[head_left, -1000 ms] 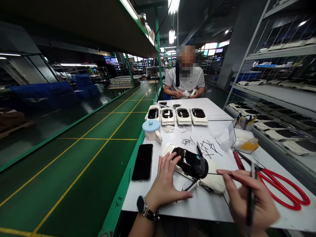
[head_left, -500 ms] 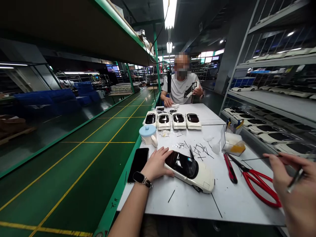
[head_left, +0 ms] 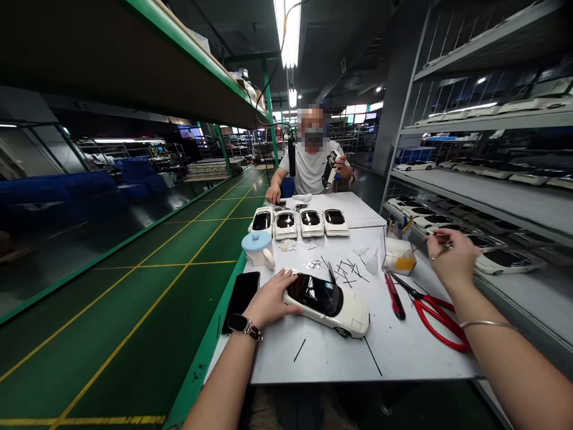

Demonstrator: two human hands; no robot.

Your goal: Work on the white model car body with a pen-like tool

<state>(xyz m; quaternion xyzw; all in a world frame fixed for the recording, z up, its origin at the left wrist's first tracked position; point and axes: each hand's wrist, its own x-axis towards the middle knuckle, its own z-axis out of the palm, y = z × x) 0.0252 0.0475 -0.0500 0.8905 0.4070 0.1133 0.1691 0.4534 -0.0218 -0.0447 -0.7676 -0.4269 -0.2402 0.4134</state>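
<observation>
A white model car (head_left: pixel 329 304) with a glossy black roof and windows is set upright on its wheels near the front edge of the table (head_left: pixel 403 358), angled toward the right front corner. A thin tool (head_left: pixel 441 251), too small to be identified, is held above the table's right edge.

the model car (head_left: pixel 329 303) under the left hand (head_left: pixel 268 301) looks like glossy white plastic, and its dark roof is shiny as glass. the table (head_left: pixel 403 352) is smooth and matt white. the scissors (head_left: pixel 436 313) have glossy red plastic handles. the phone (head_left: pixel 240 294) has a glossy black face.
</observation>
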